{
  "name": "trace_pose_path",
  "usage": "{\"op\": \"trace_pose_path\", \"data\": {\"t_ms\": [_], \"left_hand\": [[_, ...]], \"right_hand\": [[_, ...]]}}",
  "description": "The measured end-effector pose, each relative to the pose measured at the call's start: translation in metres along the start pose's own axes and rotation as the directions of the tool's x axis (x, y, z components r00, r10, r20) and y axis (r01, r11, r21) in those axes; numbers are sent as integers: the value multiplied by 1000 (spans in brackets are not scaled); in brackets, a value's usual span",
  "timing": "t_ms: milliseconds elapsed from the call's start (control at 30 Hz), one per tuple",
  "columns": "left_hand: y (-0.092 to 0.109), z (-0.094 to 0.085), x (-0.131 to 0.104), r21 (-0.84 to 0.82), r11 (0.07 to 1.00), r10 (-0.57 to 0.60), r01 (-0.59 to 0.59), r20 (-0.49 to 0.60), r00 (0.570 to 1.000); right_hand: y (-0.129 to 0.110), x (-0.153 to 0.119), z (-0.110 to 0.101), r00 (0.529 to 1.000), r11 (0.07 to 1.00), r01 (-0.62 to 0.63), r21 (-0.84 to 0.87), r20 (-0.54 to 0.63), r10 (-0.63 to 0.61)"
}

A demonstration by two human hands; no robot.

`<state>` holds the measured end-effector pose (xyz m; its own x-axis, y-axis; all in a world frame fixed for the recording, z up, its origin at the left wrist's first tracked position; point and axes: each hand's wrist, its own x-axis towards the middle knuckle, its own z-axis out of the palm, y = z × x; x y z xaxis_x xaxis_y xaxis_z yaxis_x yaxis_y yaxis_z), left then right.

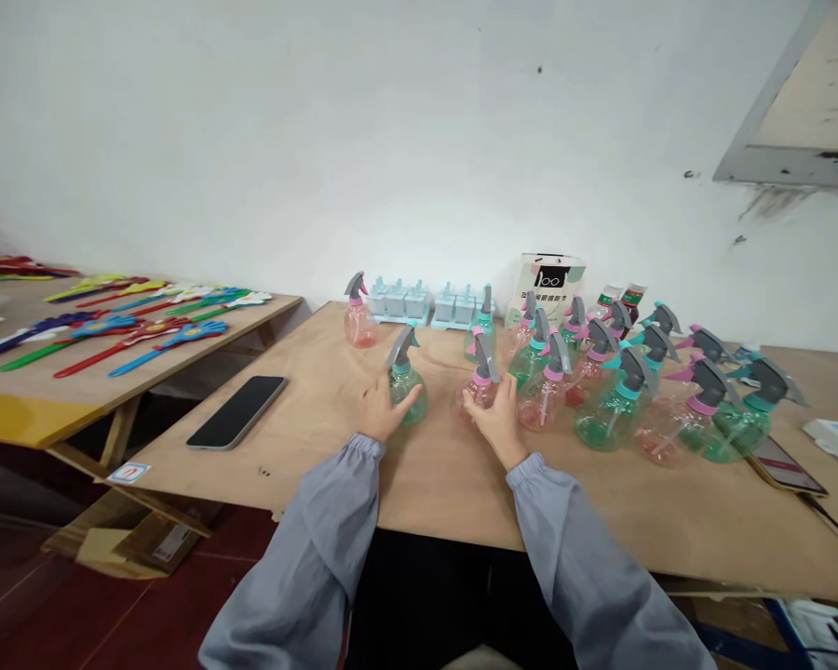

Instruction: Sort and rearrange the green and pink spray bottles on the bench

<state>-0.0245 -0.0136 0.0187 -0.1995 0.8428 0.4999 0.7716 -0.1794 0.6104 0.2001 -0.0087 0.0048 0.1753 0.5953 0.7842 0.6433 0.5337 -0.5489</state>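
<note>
My left hand (383,409) is wrapped round the left side of a green spray bottle (412,395) with a grey and teal head, which stands upright on the wooden table (447,484). To its right, my right hand (497,414) grips a pink spray bottle (476,395) with a grey and pink head, also upright. Both hands partly cover their bottles. Several more green and pink bottles stand close together right of my right hand, among them a green one (607,419). Another pink bottle (360,324) is at the back left.
Light blue ice-pop moulds (398,301) and a printed box (545,284) stand by the wall. A black phone (238,412) lies left; another phone (786,465) lies right, beside the bottles. Colourful hand-shaped sticks (171,344) cover a separate left table (56,405).
</note>
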Motion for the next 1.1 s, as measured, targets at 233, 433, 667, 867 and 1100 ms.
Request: {"op": "trace_pose_path", "data": {"t_ms": [233,433,667,867,1100], "left_hand": [[-1,2,0,-1,1000,-16,16,-8,1000],[-4,3,1,10,1000,5,-5,-10,1000],[-4,3,1,9,1000,29,-28,-21,999],[-10,6,1,11,999,45,-45,-34,998],[5,13,-16,71,978,191,-198,95,977]], "right_hand": [[16,5,23,990,990,-139,13,-36,139],[36,21,49,978,979,-206,6,-46,206],[50,27,60,973,973,-228,31,-20,228],[30,14,50,973,987,-145,73,-171,155],[-44,0,32,983,960,109,257,114,-143]]}}
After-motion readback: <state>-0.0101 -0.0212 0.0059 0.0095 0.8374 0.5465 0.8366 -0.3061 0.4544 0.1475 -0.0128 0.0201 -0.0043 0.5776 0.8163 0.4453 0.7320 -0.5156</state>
